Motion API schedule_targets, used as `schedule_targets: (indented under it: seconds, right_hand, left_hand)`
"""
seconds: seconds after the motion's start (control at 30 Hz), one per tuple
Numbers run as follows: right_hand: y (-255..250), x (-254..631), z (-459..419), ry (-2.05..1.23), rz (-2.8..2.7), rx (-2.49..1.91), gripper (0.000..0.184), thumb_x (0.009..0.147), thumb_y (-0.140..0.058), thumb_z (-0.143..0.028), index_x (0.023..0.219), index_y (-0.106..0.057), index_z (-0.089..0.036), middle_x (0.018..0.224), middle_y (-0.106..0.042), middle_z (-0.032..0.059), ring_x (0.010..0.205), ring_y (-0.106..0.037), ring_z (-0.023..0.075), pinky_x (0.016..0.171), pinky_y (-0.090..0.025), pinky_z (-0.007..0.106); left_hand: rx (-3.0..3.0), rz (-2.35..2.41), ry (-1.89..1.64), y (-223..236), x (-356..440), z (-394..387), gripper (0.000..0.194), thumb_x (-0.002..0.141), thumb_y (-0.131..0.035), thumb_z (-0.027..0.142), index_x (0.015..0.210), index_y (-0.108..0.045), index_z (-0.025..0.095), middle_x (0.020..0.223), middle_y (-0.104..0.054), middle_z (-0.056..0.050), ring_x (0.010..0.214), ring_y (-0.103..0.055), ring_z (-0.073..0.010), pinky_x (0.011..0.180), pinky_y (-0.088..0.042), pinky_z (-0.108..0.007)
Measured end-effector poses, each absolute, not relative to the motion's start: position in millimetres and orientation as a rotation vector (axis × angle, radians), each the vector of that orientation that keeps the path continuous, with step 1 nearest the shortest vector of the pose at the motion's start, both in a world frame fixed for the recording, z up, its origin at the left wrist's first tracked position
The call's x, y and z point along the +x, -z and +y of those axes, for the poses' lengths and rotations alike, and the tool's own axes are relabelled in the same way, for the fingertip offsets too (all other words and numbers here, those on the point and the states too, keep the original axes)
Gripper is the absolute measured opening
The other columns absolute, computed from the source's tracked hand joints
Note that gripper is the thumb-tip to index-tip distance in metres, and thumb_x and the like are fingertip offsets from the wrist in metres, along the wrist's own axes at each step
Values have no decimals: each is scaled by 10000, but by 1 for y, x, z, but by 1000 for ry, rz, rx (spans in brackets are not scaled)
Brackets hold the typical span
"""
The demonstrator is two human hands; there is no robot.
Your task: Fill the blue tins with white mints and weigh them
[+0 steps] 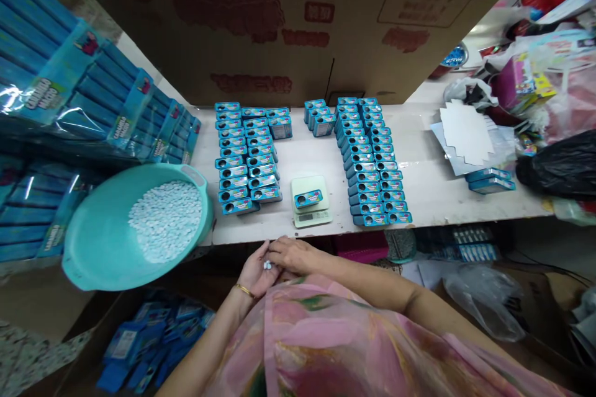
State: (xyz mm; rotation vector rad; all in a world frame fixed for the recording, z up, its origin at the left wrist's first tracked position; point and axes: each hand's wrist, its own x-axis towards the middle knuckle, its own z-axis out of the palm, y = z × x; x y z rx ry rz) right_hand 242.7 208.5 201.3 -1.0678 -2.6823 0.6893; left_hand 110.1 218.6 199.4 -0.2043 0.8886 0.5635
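Observation:
My left hand lies palm up just below the table's front edge, cupped around a few small white tablets. My right hand rests over it, its fingers pinched at those tablets. Straight ahead a small pale green scale carries one blue tin. Left of the scale stand rows of blue tins. More rows of tins stand to its right. A teal basin with a heap of white tablets sits at the left.
A large cardboard box walls off the back of the white table. Stacked blue packs fill the left. White card sheets, two loose tins and bags lie at the right. More blue boxes sit below.

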Motion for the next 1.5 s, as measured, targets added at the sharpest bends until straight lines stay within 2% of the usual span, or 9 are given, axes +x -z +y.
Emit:
schedule_targets:
  seconds: [0.1, 0.3, 0.43, 0.6, 0.83, 0.93, 1.2, 1.4, 1.5]
  right_hand:
    - [-200, 259, 221, -756, -2424, -1219, 156, 802, -451, -146, 925, -547, -157, 880, -563, 42, 837, -485, 128, 772, -400, 249]
    - [-204, 302, 263, -655, -2045, -1550, 142, 776, -472, -114, 857, -581, -155, 874, -575, 52, 850, -513, 136, 777, -406, 259]
    - [-199, 315, 278, -684, -2050, -1663, 178, 778, -473, -113, 894, -599, -160, 907, -590, 60, 849, -538, 140, 768, -416, 254]
    - [-199, 308, 263, -749, -1882, -1619, 228, 823, -407, -128, 960, -579, -184, 926, -606, 40, 875, -551, 117, 785, -419, 242]
    - [-200, 245, 206, -650, -2564, -1249, 246, 808, -452, -179, 1038, -523, -128, 1018, -555, 104, 913, -502, 181, 787, -419, 312]
    - [-192, 238, 198, -632, -2686, -1185, 229, 825, -413, -154, 1033, -504, -129, 1005, -545, 99, 903, -495, 168, 740, -432, 285]
    - [-185, 243, 192, -743, -2628, -1201, 228, 817, -440, -202, 1021, -530, -157, 1009, -554, 73, 884, -507, 147, 716, -426, 249]
    - [-202, 257, 203, -895, -2320, -1208, 185, 798, -468, -162, 945, -580, -164, 935, -581, 39, 865, -521, 111, 761, -414, 210]
    - [-208, 279, 221, -800, -2070, -1397, 185, 788, -474, -132, 933, -587, -158, 900, -575, 49, 866, -524, 116, 776, -420, 223]
  left_hand:
    - [-193, 885, -660, -200, 122, 230, 254, 836, -344, 149, 958, -556, 81, 686, -638, -56, 657, -617, -132, 731, -497, -279]
    - [-114, 907, -649, -210, 139, 252, 299, 807, -385, 140, 1047, -518, 22, 920, -632, -174, 953, -569, -224, 804, -471, -305]
    - [-119, 932, -653, -208, 138, 247, 275, 798, -399, 125, 1016, -533, 26, 945, -628, -172, 981, -554, -224, 820, -465, -303]
    - [-166, 920, -670, -200, 131, 236, 313, 808, -375, 130, 1077, -513, 47, 968, -627, -158, 1003, -542, -213, 840, -451, -317]
    - [-182, 828, -617, -197, 123, 225, 417, 850, -312, 327, 1161, -470, 98, 1113, -567, -144, 1062, -499, -223, 895, -389, -385]
    - [-183, 840, -580, -196, 120, 219, 452, 849, -302, 363, 1172, -458, 87, 1142, -544, -161, 1090, -474, -238, 905, -373, -396]
    - [-178, 916, -463, -198, 117, 215, 368, 854, -314, 273, 1107, -495, 75, 978, -628, -128, 921, -584, -212, 829, -438, -362]
    - [-207, 870, -532, -191, 123, 216, 266, 842, -347, 193, 806, -586, 80, 623, -636, -48, 587, -611, -118, 660, -498, -241]
    - [-198, 908, -555, -190, 125, 220, 264, 832, -363, 182, 761, -587, 62, 681, -650, -102, 672, -624, -143, 677, -501, -240]
